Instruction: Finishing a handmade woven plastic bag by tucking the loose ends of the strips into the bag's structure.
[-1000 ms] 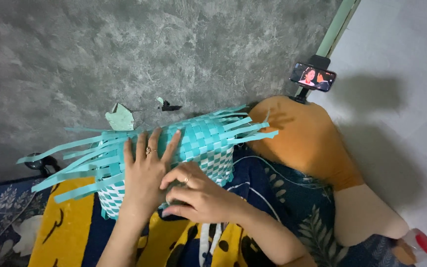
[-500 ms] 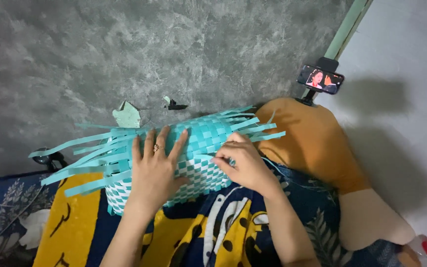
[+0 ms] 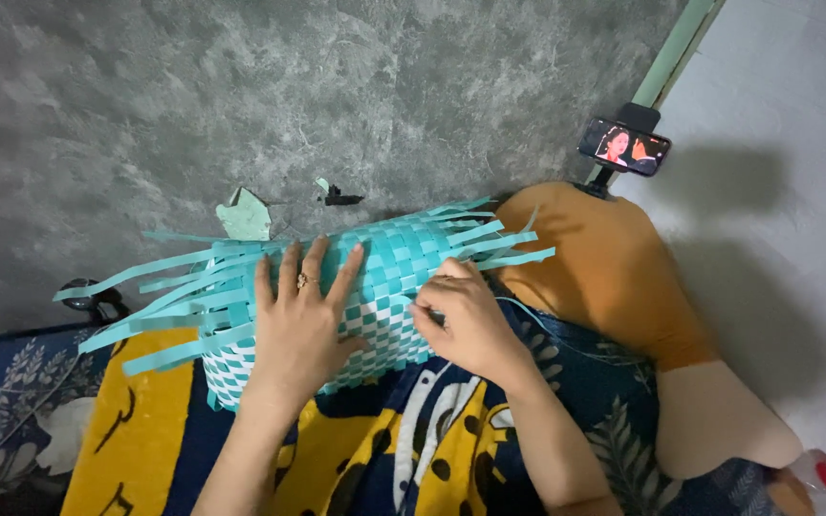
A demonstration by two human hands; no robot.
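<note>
Fingers of left hand (image 3: 303, 325) spread flat on teal-white woven basket (image 3: 375, 287) at frame centre; right hand (image 3: 461, 320) pinches a strip. Body mostly woven, but loose strips (image 3: 145, 291) at both ends, esp. left, still unwoven.

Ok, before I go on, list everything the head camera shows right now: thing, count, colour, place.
woven basket: one, turquoise and white, on the lap, loose strips sticking out both ends
cut strip scrap: one, pale green, on the floor above the basket
small dark clip-like thing: one, black, floor beside the scrap
phone on stand: one, black, screen lit, upper right
cushion: one, orange, right of the basket
patterned cloth: one, navy and yellow, over the lap
floor: grey, mottled
left hand: flat on the basket, ring on one finger
right hand: fingers curled at the basket's weave
</note>
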